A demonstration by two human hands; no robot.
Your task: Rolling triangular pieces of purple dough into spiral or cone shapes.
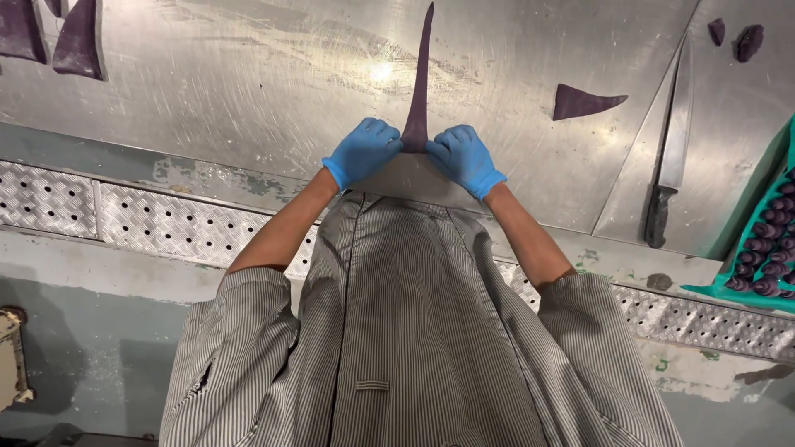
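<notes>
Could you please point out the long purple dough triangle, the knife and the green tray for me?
long purple dough triangle (421, 79): head view, middle of its narrow strip.
knife (677, 124): head view, middle of the steel blade.
green tray (719, 289): head view, its near rim.

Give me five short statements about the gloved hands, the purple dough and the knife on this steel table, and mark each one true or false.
1. Both hands, the left hand and the right hand, wear blue gloves. True.
2. The hands meet at the wide end of a long, tapering purple dough strip. True.
3. The knife is held in the right hand. False: it lies alone on the steel table, to the right of both hands.
4. The green tray at the right edge is empty. False: it holds rows of small purple rolled pieces.
5. A separate triangular purple dough piece lies between the strip and the knife. True.
</notes>
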